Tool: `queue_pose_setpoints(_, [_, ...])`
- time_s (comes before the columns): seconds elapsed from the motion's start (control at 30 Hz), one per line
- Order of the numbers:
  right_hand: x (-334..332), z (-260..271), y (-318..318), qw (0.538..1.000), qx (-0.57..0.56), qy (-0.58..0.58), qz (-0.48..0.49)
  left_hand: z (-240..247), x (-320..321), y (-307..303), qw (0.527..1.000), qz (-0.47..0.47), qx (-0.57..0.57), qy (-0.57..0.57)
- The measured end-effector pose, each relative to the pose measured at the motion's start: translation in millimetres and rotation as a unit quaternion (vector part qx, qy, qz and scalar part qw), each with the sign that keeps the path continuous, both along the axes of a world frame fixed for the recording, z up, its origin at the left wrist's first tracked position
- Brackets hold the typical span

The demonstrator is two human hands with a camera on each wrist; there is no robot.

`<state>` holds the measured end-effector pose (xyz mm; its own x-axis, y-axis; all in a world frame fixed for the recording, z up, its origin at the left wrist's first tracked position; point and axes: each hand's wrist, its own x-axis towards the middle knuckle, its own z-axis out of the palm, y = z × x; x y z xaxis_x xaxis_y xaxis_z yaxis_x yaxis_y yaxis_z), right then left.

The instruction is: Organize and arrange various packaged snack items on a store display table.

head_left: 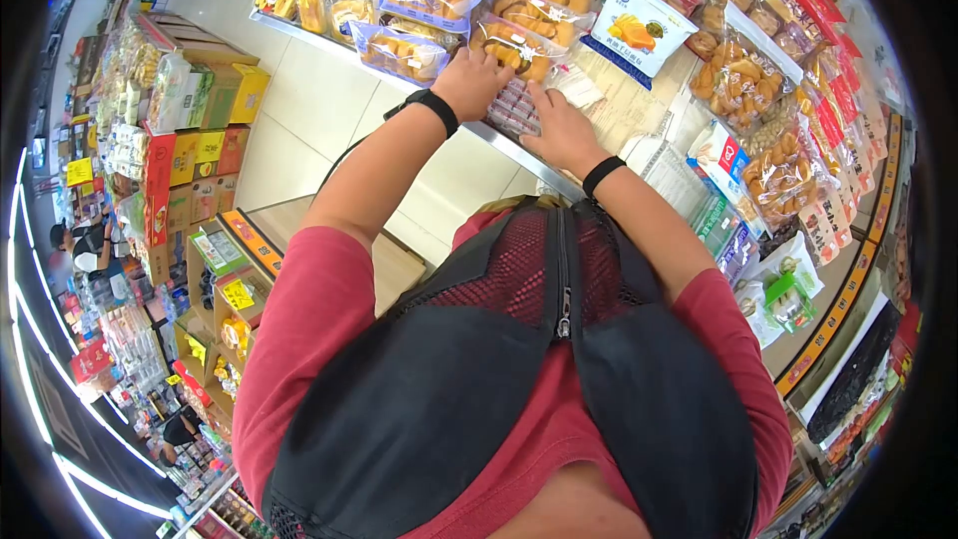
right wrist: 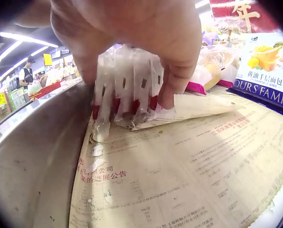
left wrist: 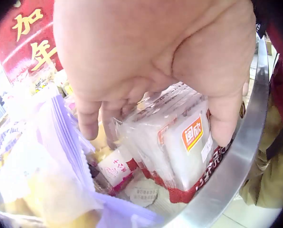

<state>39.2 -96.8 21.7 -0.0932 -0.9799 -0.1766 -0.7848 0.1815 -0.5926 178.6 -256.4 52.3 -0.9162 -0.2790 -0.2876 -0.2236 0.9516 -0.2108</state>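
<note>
A tight row of clear plastic food packets (head_left: 516,108) with red bottom edges stands at the metal front edge of a display shelf. My left hand (head_left: 472,88) grips the row's left end from above; in the left wrist view its thumb (left wrist: 227,121) lies along one side, fingers on the other. From the right, my right hand (head_left: 567,130) holds the other end, thumb and fingers on either side of the packets (right wrist: 124,85). An orange label (left wrist: 193,133) shows on the end packet. The palms hide the packets' tops.
Purple-edged bread packs (head_left: 399,55) lie left of the packets, with more bagged breads behind. Printed paper (right wrist: 179,166) lines the shelf on the right. A white-and-blue bread bag (head_left: 639,30) stands beyond it. The metal rim (left wrist: 222,190) runs along the front.
</note>
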Motion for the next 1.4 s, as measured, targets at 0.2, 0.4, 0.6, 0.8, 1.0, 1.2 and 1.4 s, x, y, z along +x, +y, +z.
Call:
queue_pose_setpoints(0.2, [-12.0,-5.1,26.7,0.995,-0.101,0.011,-0.013,-9.5,4.1,0.8,1.000,-0.005,-0.003,0.010])
queue_pose_setpoints(0.4, [-48.6,-4.9,92.6,0.987,-0.106,-0.032,-0.117,18.8,-7.6,25.5,1.000,-0.012,0.008,-0.009])
queue_pose_setpoints(0.6, [-58.3,-2.9,173.5,0.968,-0.092,-0.038,-0.230,10.2,-42.0,64.5,0.979,-0.169,0.099,0.049])
queue_pose_setpoints(0.8, [-50.6,-2.3,249.6,0.936,-0.069,-0.036,-0.344,8.4,-55.5,66.4,0.981,-0.139,0.125,-0.053])
queue_pose_setpoints(1.0, [-35.6,13.4,292.1,0.900,-0.161,-0.004,-0.405,8.8,-62.7,75.0,0.981,-0.158,0.092,-0.070])
queue_pose_setpoints(1.2, [-38.4,21.9,325.2,0.871,-0.202,0.058,-0.445,-2.4,-131.8,158.1,0.923,-0.131,0.359,0.039])
queue_pose_setpoints(1.4, [-48.9,26.0,361.2,0.883,-0.174,0.081,-0.428,-63.8,-204.7,271.6,0.682,0.239,0.691,-0.011])
